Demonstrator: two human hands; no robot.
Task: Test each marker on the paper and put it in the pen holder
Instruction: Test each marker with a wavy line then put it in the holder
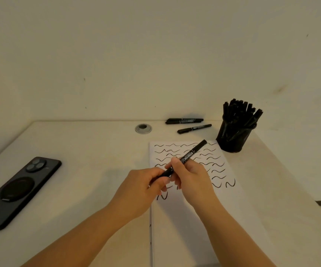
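Above the paper (190, 218), both hands grip a slim black marker (192, 151) with a white barcode label: left hand (144, 184) low, right hand (188, 174) mid-barrel, its long axis pointing up-right toward the pen holder (234, 137).

Lighting dim, warm, yellowish and even. Soft shadows fall left of the hands on the table (78, 151). No glare. Overall slightly soft focus; wide-angle distortion bends the table edges toward the frame borders.
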